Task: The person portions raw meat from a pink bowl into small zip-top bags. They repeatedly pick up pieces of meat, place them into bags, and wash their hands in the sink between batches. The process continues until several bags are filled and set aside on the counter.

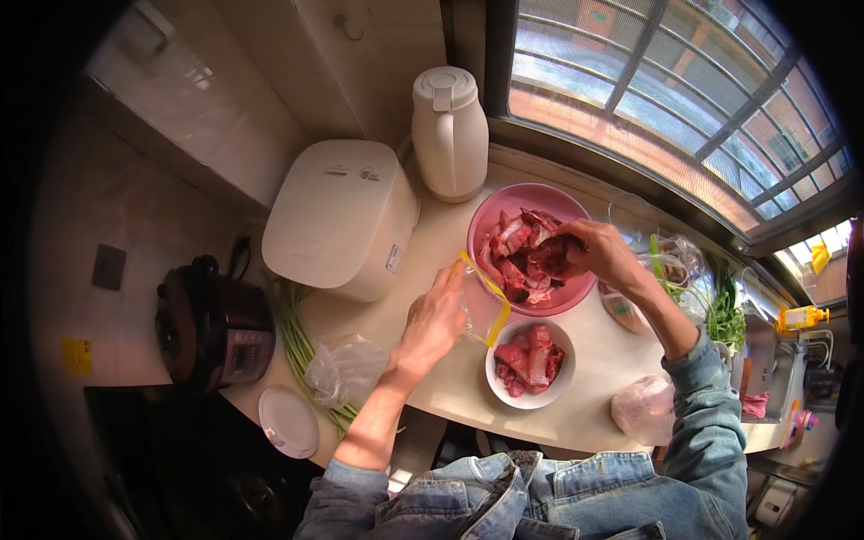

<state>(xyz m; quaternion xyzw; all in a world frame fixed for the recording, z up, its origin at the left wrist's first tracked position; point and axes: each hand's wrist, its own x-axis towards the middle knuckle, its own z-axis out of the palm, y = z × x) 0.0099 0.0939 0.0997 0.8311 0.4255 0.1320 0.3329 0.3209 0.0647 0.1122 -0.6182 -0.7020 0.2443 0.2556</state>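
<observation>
My left hand [435, 320] grips a clear plastic zip bag [484, 307] with a yellow-edged mouth, held beside the pink bowl's lower left rim. Inside the pink plastic bowl [489, 201] lies a heap of raw, bony meat chunks [513, 237]. My right hand [597, 251] reaches over this bowl's right side, its fingers curled around a dark red piece of raw meat [550, 256]; the fingertips are partly hidden. Closer to me, a smaller white bowl [491, 378] holds several more pieces of raw meat [530, 358].
A white lidded bin [331, 216] and a white thermal jug [449, 148] stand at the back. Green stalks [297, 337], a crumpled plastic bag [344, 368], a white plate [289, 420] and an electric pressure cooker [216, 324] occupy the left. Rightward are a wrapped bundle [641, 408], leafy greens [725, 317] and a sink [763, 351].
</observation>
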